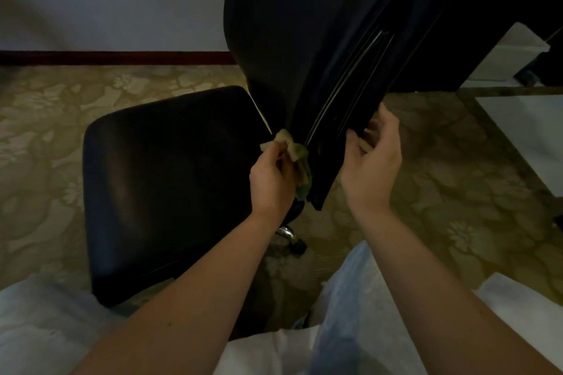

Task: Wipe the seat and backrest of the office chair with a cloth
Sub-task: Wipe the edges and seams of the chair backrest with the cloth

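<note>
Head view looks down on a black office chair (274, 118) standing on a pale floral carpet (457, 222). Its seat (170, 179) lies to the left, and its backrest (320, 39) rises at the far centre and right, seen from the rear with a light stitched seam running down it. The left hand (269, 179) grips a crumpled yellow-green cloth (297, 152), the fingers curled round it and pressing it against the backrest's lower edge, just left of the seam. The right hand (373, 161) holds the same lower edge a little further right. Its thumb is on the near face and its fingers are hooked round the far side (their tips are mostly hidden behind the edge). Below the hands a chrome leg ends in a dark caster (297, 245). A dark red skirting board (115, 58) runs along the far wall.
</note>
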The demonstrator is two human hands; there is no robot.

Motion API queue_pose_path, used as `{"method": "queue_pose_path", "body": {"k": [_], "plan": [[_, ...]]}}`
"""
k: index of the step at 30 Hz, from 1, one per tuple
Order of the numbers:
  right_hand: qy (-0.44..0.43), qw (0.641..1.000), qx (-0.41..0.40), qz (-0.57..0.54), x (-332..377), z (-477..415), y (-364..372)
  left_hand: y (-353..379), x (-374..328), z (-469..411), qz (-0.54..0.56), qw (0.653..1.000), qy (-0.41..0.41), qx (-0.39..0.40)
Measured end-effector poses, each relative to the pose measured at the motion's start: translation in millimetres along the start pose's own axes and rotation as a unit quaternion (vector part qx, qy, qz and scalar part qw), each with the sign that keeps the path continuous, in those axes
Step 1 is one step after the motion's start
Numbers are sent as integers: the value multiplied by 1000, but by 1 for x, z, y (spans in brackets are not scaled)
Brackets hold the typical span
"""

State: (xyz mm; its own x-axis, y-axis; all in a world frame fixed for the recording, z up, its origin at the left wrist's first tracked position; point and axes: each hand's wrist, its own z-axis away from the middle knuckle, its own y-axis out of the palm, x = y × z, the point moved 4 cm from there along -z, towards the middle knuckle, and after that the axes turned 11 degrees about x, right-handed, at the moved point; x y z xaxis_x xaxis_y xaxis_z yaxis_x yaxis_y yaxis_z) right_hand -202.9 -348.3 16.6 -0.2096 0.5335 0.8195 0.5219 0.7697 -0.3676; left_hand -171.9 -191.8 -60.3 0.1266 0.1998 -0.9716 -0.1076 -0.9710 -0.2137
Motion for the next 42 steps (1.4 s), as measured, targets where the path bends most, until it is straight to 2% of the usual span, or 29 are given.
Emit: {"method": "queue_pose_path", "body": {"k": [7, 9, 11, 14, 20, 24, 29, 31, 36, 39, 42], "plan": [[17, 999, 30, -10, -6, -5, -2, 18, 28, 4, -25, 994, -107, 4], [15, 999, 28, -15, -8, -4, -3, 13, 37, 6, -9, 991, -135, -19], [11, 1000, 21, -4, -12, -3, -3, 8, 37, 11, 36, 989, -134, -60], [3, 1000, 15, 1, -16, -3, -2, 20, 29, 15, 39, 991, -109, -64], [-6, 999, -13, 34, -9, -4, 1, 49, 26, 9, 20, 978, -166, -126], [-6, 999, -15, 43, -9, -4, 3, 57, 34, 5, -11, 978, -193, -72], [0, 999, -12, 42, -9, -4, 2, 61, 54, -7, -85, 965, -237, 74], [5, 1000, -1, 30, -10, -4, 0, 46, 54, -6, -97, 964, -233, 78], [40, 999, -17, 8, -1, -2, 1, -24, 27, 4, -58, 978, -202, -3], [75, 997, 8, -24, 2, -7, -6, -50, -18, -3, -48, 991, -122, -33], [44, 997, 33, -46, 13, -16, -20, -57, -72, -16, -50, 998, -33, -37]]}}
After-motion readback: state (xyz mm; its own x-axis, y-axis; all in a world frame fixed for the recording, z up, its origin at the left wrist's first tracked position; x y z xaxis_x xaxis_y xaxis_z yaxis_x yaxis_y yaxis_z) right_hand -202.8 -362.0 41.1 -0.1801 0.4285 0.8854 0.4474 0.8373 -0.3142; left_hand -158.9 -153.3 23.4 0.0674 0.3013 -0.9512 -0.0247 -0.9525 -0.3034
